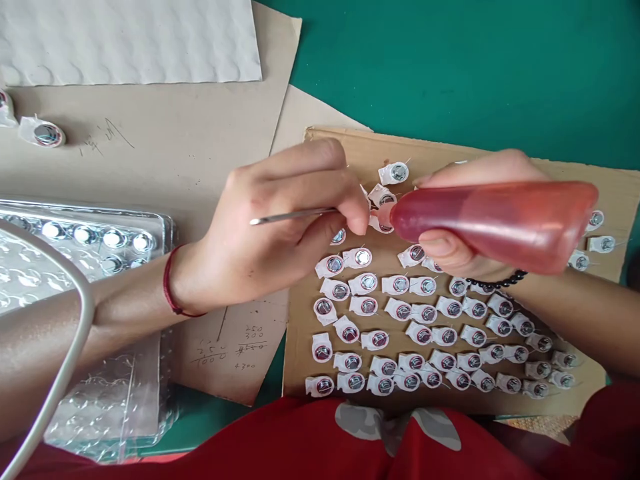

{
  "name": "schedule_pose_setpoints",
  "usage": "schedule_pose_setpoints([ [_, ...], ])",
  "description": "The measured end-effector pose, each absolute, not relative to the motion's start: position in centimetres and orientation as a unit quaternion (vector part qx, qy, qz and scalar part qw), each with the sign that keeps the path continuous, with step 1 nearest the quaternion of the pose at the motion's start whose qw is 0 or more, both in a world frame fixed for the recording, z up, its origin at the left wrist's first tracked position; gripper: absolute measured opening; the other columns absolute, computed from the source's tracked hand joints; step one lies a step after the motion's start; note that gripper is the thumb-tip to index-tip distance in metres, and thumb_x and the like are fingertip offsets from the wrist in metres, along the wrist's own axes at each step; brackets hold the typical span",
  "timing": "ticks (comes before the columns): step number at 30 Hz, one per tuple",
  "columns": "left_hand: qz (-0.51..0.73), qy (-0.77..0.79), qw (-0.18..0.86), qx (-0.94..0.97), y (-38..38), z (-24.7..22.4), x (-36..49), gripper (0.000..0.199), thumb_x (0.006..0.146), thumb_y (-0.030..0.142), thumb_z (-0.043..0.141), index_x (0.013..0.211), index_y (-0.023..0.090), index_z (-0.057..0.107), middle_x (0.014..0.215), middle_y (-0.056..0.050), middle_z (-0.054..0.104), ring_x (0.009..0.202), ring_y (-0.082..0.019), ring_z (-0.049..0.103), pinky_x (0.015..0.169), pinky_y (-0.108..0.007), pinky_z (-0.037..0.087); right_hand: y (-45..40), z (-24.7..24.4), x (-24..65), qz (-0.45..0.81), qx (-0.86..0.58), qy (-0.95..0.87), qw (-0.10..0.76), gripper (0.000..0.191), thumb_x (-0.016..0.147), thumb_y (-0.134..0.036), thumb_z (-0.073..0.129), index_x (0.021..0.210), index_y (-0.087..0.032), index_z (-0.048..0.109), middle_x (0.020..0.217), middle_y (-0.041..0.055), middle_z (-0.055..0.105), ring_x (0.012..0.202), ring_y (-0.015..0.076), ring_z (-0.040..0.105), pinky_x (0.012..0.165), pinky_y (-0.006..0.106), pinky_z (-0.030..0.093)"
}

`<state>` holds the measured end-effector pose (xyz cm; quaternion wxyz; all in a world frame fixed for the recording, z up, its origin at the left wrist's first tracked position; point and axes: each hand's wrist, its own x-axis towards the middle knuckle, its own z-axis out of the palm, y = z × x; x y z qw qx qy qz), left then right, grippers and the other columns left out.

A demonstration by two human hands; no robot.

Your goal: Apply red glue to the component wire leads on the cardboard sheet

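My left hand (285, 220), with a red cord at the wrist, is closed in a pinch around a thin metal rod (290, 216). The rod's far end is hidden by my fingers. In my right hand (480, 173), which wears a black bead bracelet, a translucent red squeeze bottle (500, 217) lies tilted nearly flat. Its pale nozzle (385, 215) points left, close to my left fingertips. Beneath both hands, small round silver parts with white tabs and fine wires (363, 283) sit in rows on a cardboard sheet (305, 293).
Clear plastic trays (125, 393) with silver round parts (114, 239) lie at the left, crossed by a white cable (83, 313). A white dimpled sheet (130, 40) rests on brown board (200, 147) with handwritten figures. A green tabletop (475, 73) extends behind.
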<state>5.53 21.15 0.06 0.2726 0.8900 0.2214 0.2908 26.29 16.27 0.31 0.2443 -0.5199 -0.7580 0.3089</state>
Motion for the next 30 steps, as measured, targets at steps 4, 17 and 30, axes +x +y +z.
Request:
schedule_pose_setpoints([
  [4, 0.280, 0.227, 0.277, 0.891, 21.3, 0.0, 5.5, 0.025, 0.076, -0.001, 0.046, 0.074, 0.021, 0.058, 0.072, 0.006, 0.052, 0.072, -0.004, 0.055, 0.059, -0.021, 0.043, 16.2, 0.1, 26.2, 0.250, -0.527, -0.741, 0.332, 0.028, 0.073, -0.044, 0.052, 0.067, -0.018, 0.060, 0.060, 0.0020, 0.052, 0.062, 0.0052, 0.053, 0.069, 0.020, 0.050],
  [17, 0.228, 0.287, 0.298, 0.881, 20.9, 1.4, 5.8, 0.019, 0.076, 0.007, 0.049, 0.071, 0.023, 0.059, 0.069, 0.004, 0.053, 0.073, -0.008, 0.057, 0.058, -0.025, 0.045, 17.0, 0.4, 26.7, 0.347, -0.465, -0.757, 0.299, 0.022, 0.073, -0.033, 0.054, 0.077, -0.014, 0.064, 0.071, 0.0022, 0.063, 0.071, 0.0021, 0.060, 0.067, 0.010, 0.047],
  [30, 0.235, 0.286, 0.294, 0.881, 21.2, 1.4, 6.1, 0.015, 0.075, 0.011, 0.055, 0.068, 0.024, 0.060, 0.067, 0.006, 0.052, 0.068, -0.005, 0.056, 0.057, -0.024, 0.042, 16.9, 0.8, 26.7, 0.308, -0.528, -0.740, 0.281, 0.022, 0.074, -0.037, 0.052, 0.070, -0.018, 0.063, 0.066, 0.0010, 0.060, 0.073, 0.0042, 0.059, 0.069, 0.013, 0.048],
])
